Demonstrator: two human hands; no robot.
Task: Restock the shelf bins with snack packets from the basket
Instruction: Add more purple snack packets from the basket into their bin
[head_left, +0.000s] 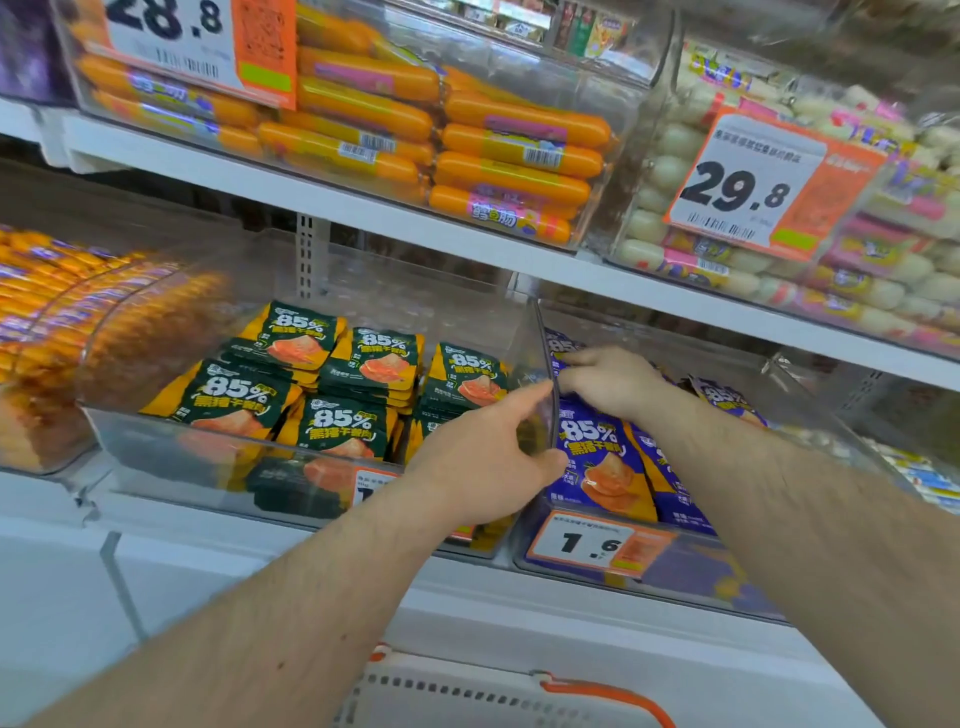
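Green-and-yellow snack packets (332, 374) fill the clear middle bin (171, 447). Purple-and-orange snack packets (597, 457) stand in the clear bin (691, 577) to its right. My left hand (483, 457) is at the wall between the two bins, index finger along its top edge and thumb round its front edge, gripping it. My right hand (610, 382) reaches into the purple bin, its fingers curled over the tops of the purple packets at the back. A white basket (467, 691) with an orange handle shows at the bottom edge, below my arms; its contents are hidden.
The shelf above (363, 208) carries clear bins of orange sausages (509, 150) and pale snack strings (883, 260) with price tags. At left a bin of orange wrapped snacks (62, 312) sits beside the green bin. A 1.6 price tag (592, 545) hangs on the purple bin's front.
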